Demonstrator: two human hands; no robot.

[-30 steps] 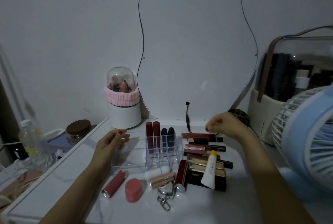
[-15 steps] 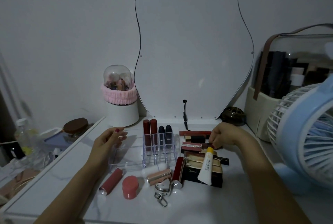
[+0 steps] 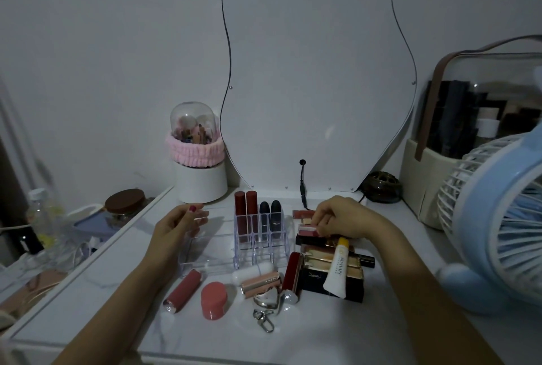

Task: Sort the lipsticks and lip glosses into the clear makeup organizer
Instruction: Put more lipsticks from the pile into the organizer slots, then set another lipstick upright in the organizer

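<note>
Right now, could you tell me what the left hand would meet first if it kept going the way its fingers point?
Likely the two red lipsticks standing in the clear organizer; the left hand points right toward them, though depth is uncertain.

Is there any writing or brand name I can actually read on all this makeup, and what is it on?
"SKINAPL...": roughly how the vertical print on the white tube with the yellow cap reads; the last letters are blurred, and the smaller line beside it is too small to read.
"YSL": an interlaced monogram, faint, on the black box under that tube.
Nothing else shows legible text; the lipsticks in the clear organizer bear none that I can make out.
</note>
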